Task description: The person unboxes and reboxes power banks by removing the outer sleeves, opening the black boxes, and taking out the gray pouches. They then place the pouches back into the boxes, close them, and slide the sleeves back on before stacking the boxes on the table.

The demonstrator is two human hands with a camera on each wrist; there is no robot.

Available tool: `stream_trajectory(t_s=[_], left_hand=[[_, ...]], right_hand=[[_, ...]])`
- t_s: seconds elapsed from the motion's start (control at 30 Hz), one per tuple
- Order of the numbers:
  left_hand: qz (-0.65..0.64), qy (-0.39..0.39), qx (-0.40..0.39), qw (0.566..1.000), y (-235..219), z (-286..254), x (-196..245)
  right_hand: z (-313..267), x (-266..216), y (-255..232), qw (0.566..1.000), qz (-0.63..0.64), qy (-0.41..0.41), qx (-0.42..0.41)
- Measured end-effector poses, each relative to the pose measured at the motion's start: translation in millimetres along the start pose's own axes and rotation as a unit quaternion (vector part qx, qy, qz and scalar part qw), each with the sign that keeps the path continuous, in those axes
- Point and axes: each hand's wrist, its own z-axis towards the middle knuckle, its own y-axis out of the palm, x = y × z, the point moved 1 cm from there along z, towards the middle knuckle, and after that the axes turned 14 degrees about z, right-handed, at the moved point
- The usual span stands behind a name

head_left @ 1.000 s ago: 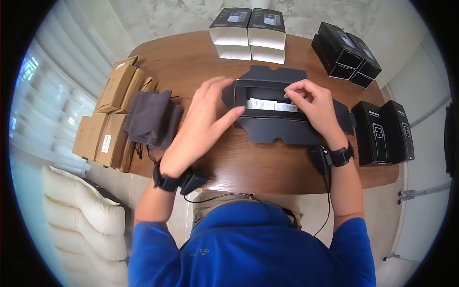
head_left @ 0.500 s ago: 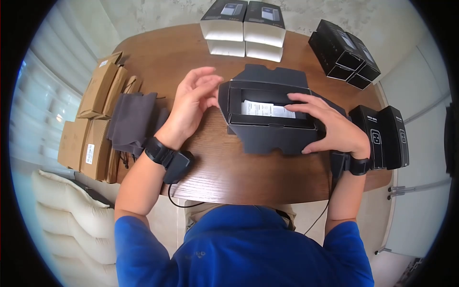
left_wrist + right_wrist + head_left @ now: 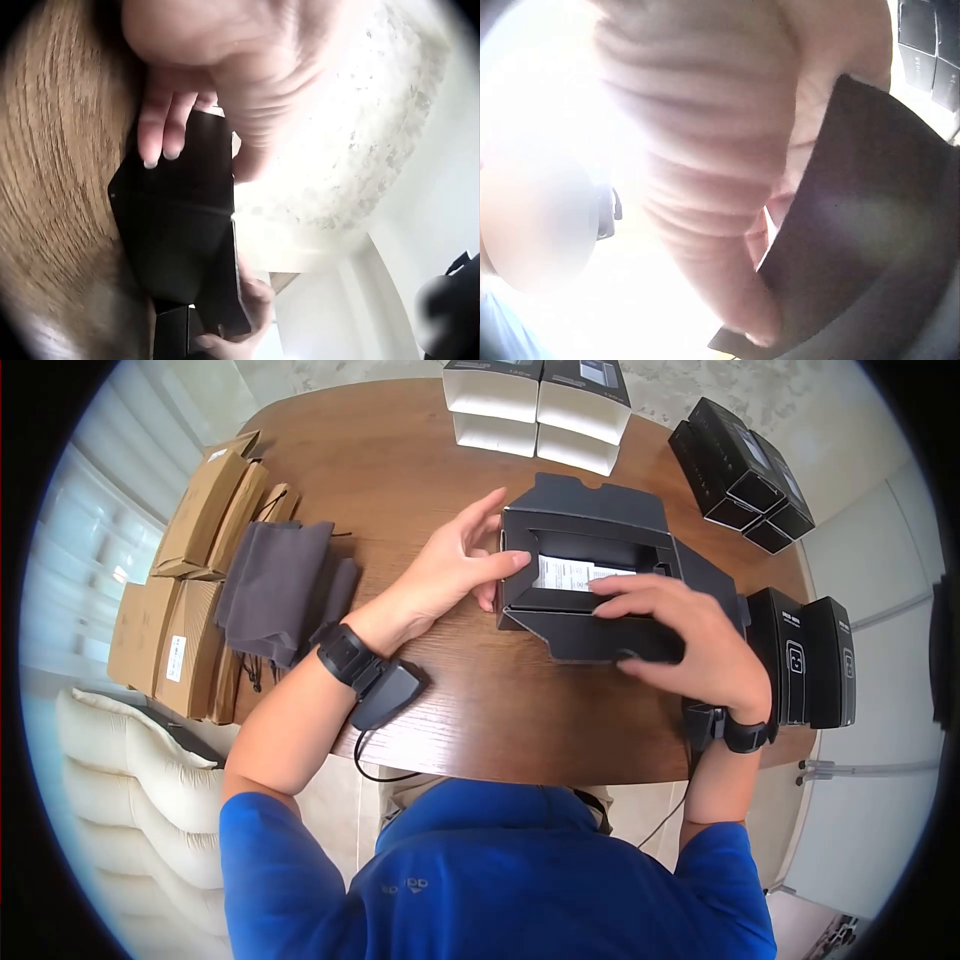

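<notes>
An open black box (image 3: 553,600) with unfolded flaps lies on the table, with white printed papers (image 3: 565,573) inside its recess. My left hand (image 3: 442,572) grips the left end, thumb on the top rim and fingers down the side; in the left wrist view, fingertips (image 3: 161,142) press the dark side wall. My right hand (image 3: 690,635) reaches over the right part, fingers above the papers and thumb at the front flap's edge. In the right wrist view, the thumb (image 3: 757,322) lies against the dark flap (image 3: 870,202), the other fingers partly hidden behind it.
Brown cardboard boxes (image 3: 195,520) and dark grey cloth pouches (image 3: 275,585) are at the left. White-sided boxes (image 3: 580,415) stand at the back, stacked black boxes (image 3: 740,470) back right, and two upright black boxes (image 3: 828,660) at the right edge of the wooden table (image 3: 490,730).
My left hand has come onto the box's left end, its thumb now on the rim. My right hand has moved from over the recess toward the front right flap. The head view has shifted.
</notes>
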Motion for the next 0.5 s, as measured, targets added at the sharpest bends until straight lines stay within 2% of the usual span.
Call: stream_trajectory(t_s=[0.07, 0.17, 0.27, 0.4, 0.47, 0.5], left_hand=[[-0.001, 0.008, -0.049, 0.999, 0, 1, 4], [0.003, -0.015, -0.041, 0.999, 0, 2, 1], [0.005, 0.008, -0.026, 1.000, 1, 1, 4], [0.003, 0.028, -0.038, 0.999, 2, -1, 7], [-0.006, 0.032, -0.014, 0.999, 2, -1, 8], [-0.007, 0.033, -0.013, 0.999, 1, -1, 6]], right_hand=[[0, -2, -5, 0.992, -0.003, -0.055, 0.109], [0, 13, -14, 0.967, -0.018, -0.026, 0.252], [2, 32, -18, 0.957, -0.091, -0.032, 0.274], [8, 47, -10, 0.952, -0.095, -0.011, 0.290], [11, 48, -9, 0.925, -0.101, -0.039, 0.364], [11, 49, -9, 0.925, -0.102, -0.039, 0.363]])
